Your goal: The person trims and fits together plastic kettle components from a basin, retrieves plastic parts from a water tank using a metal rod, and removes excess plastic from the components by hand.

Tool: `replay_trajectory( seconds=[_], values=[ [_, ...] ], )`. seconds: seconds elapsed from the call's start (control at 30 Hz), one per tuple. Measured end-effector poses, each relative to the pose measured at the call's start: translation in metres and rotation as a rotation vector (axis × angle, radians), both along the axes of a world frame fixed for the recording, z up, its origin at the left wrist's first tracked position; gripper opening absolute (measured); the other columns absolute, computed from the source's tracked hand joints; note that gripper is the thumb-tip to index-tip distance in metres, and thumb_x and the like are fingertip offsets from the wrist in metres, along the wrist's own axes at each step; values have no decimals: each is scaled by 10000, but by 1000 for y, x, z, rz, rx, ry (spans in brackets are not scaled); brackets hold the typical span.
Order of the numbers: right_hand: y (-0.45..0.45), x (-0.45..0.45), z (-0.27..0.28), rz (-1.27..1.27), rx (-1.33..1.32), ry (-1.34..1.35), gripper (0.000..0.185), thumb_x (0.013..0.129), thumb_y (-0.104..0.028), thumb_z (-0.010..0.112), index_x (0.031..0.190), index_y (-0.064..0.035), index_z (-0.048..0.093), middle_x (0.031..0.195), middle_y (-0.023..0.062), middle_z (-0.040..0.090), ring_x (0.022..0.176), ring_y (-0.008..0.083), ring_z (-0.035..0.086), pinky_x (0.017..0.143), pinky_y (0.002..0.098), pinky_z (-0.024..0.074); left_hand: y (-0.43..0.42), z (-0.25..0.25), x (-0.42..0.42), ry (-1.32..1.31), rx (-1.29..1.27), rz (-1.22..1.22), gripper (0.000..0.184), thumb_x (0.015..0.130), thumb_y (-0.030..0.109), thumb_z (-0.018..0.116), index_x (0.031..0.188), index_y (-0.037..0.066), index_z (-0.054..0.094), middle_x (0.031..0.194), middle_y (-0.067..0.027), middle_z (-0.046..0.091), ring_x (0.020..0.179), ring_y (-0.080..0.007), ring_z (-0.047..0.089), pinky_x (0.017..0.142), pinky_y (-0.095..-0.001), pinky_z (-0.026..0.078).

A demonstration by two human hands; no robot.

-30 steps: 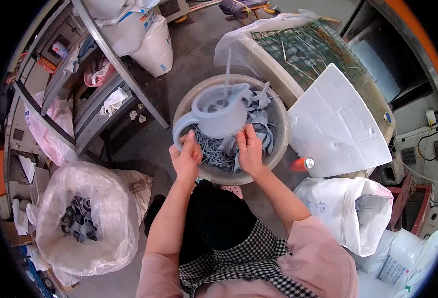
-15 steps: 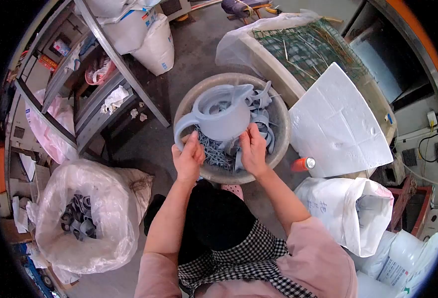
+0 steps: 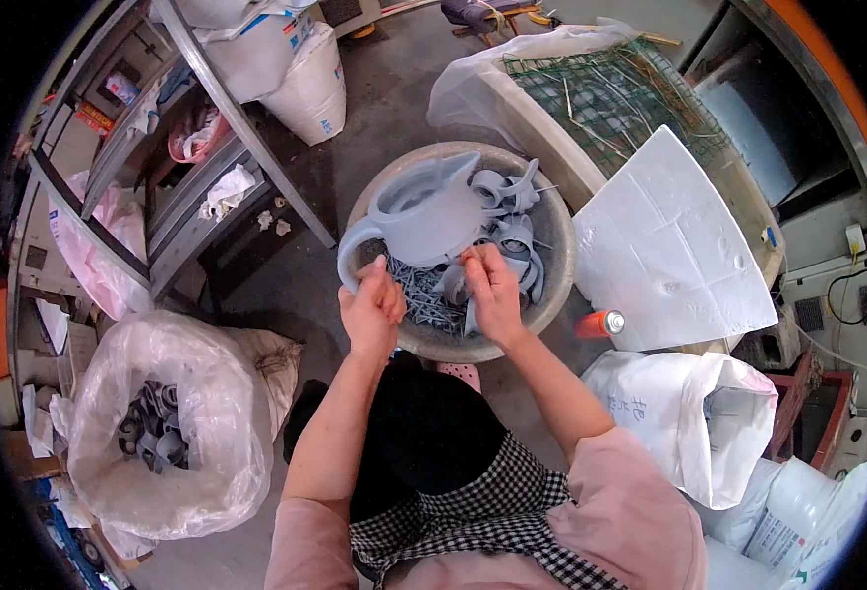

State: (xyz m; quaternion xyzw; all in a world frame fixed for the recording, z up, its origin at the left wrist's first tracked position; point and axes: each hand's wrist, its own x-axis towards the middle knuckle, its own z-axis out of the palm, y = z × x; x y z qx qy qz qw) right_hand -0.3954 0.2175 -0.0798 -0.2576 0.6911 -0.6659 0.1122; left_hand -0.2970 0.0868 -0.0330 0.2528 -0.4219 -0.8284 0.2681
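Note:
A translucent grey-blue pitcher (image 3: 428, 221) is held over a round basin (image 3: 554, 295), its handle to the left and its spout toward the upper right. My left hand (image 3: 372, 307) is closed on the lower part of the handle. The fingers of my right hand (image 3: 492, 290) are pinched at the pitcher's lower right edge; whether they also hold something small is unclear. Beneath the pitcher, the basin contains thin grey sticks (image 3: 428, 300) and curved grey plastic pieces (image 3: 517, 241).
At the left stands a plastic-lined sack (image 3: 227, 433) with dark ring-like pieces inside. A metal rack (image 3: 241, 123) is at upper left. To the right are a white foam board (image 3: 669, 256), an orange can (image 3: 600, 324), a white sack (image 3: 645, 403) and a netted trough (image 3: 551, 138).
The pitcher has tilted, so its opening shows less and its spout has swung up and left. My right hand has shifted slightly left along its lower edge.

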Motion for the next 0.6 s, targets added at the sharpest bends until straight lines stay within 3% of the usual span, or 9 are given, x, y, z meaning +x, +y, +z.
replay_trajectory(
  seconds=[0.07,0.1,0.13,0.27,0.33,0.47,0.57,0.6],
  values=[
    [2,0,-2,82,11,17,181,915,-210,478,910,-33,515,604,59,457,531,148,432,520,282,377,-3,-1,0,29,98,34,400,877,193,541,546,119,329,439,18,277,346,-92,263,344,-250,199],
    [4,3,-2,83,31,19,185,925,-212,472,907,-34,515,622,7,436,541,95,392,511,243,339,-4,0,-1,59,197,68,400,874,187,540,543,120,326,436,16,273,344,-95,261,342,-252,198],
    [4,4,-1,85,52,21,189,934,-215,465,905,-34,515,640,-45,415,551,41,352,501,203,301,-4,2,-1,58,197,68,400,874,187,540,543,120,326,436,16,273,344,-95,261,342,-252,198],
    [1,4,11,50,24,-58,179,933,-208,471,925,-34,513,638,-39,416,552,41,352,500,200,301,0,2,1,20,105,-24,405,874,182,539,538,122,321,432,10,269,339,-104,263,339,-256,200],
    [-3,2,14,16,-9,-66,179,918,-198,472,896,-21,488,601,91,489,548,191,508,532,315,402,0,-1,0,12,62,-55,406,874,183,539,537,122,322,432,10,270,339,-106,265,340,-256,203],
    [-8,9,13,31,-10,-41,156,904,-170,483,916,-15,489,626,119,524,563,245,534,541,340,412,1,-1,1,-20,33,-41,398,870,172,555,539,115,342,435,11,303,347,-101,290,350,-247,218],
    [-5,0,-3,-7,63,454,139,876,-117,489,957,-9,521,717,184,579,668,383,562,584,391,429,4,1,-1,-71,-55,-44,387,866,162,563,543,109,356,438,11,320,352,-95,301,352,-244,221],
    [-2,1,2,-4,65,455,139,876,-117,489,957,-9,521,717,184,579,668,383,562,584,391,429,6,1,1,-102,-112,-64,382,864,159,566,546,105,362,440,11,326,353,-93,305,352,-244,221]
  ],
)
